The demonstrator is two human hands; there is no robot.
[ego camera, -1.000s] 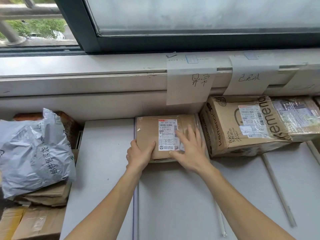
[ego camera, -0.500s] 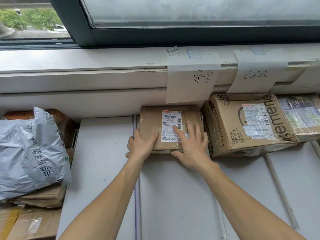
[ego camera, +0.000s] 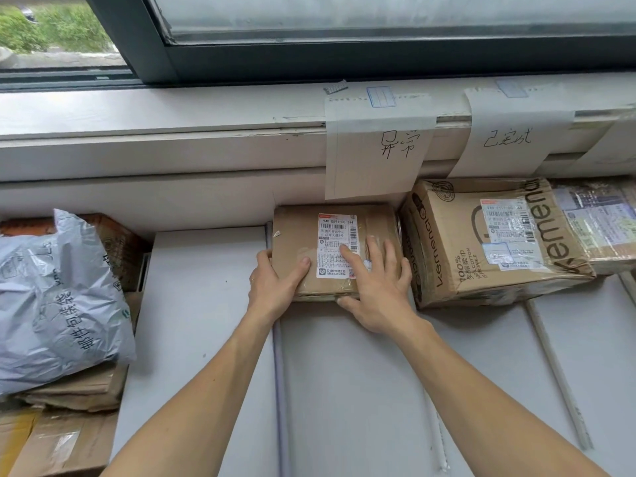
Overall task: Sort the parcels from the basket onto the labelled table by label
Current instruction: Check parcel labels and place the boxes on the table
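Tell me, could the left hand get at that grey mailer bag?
Probably yes: only bare table lies between the left hand and the grey mailer bag, though it now grips the small brown parcel.

Three cardboard parcels [ego camera: 299, 249] [ego camera: 464, 256] [ego camera: 599, 228] on table [ego camera: 344, 373]; two handwritten labels [ego camera: 378, 160] [ego camera: 509, 139]; one grey mailer bag [ego camera: 58, 297]; two hands [ego camera: 275, 287] [ego camera: 378, 290].
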